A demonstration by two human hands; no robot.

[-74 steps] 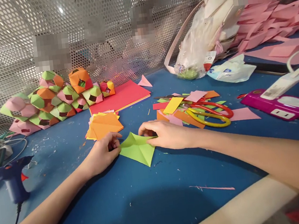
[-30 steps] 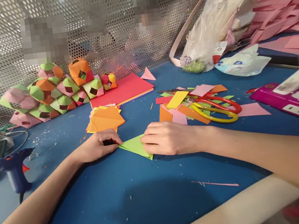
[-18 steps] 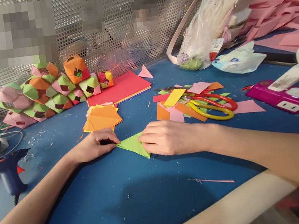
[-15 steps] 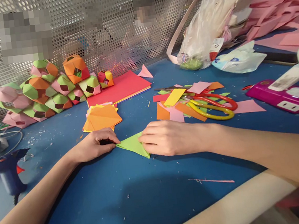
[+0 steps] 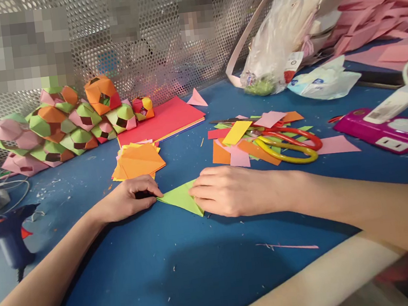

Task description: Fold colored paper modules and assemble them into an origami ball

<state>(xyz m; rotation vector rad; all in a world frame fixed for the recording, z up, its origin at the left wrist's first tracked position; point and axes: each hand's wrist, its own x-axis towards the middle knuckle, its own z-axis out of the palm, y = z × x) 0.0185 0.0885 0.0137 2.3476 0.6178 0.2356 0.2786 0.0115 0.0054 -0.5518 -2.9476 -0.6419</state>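
A folded sheet of light green paper [image 5: 180, 200] lies on the blue tabletop between my hands, shaped like a triangle with its point to the left. My left hand [image 5: 137, 196] pinches that left point between thumb and index finger. My right hand [image 5: 226, 190] rests over the right part of the paper, its fingers together and pressed on it; the fingertips partly cover the paper's edge. Just behind my left hand sits a stack of orange and yellow paper squares [image 5: 138, 160].
Scissors [image 5: 292, 151] with red and yellow handles lie on paper scraps [image 5: 238, 133]. Folded paper balls [image 5: 51, 122] stand against the perforated metal panel [image 5: 162, 45], beside red sheets [image 5: 170, 117]. A glue gun [image 5: 11, 239] is at left, a purple power strip [image 5: 386, 132] at right.
Both hands keep their hold on the green paper, almost unmoved. The right hand sits very slightly lower, and the whole view has shifted a little.
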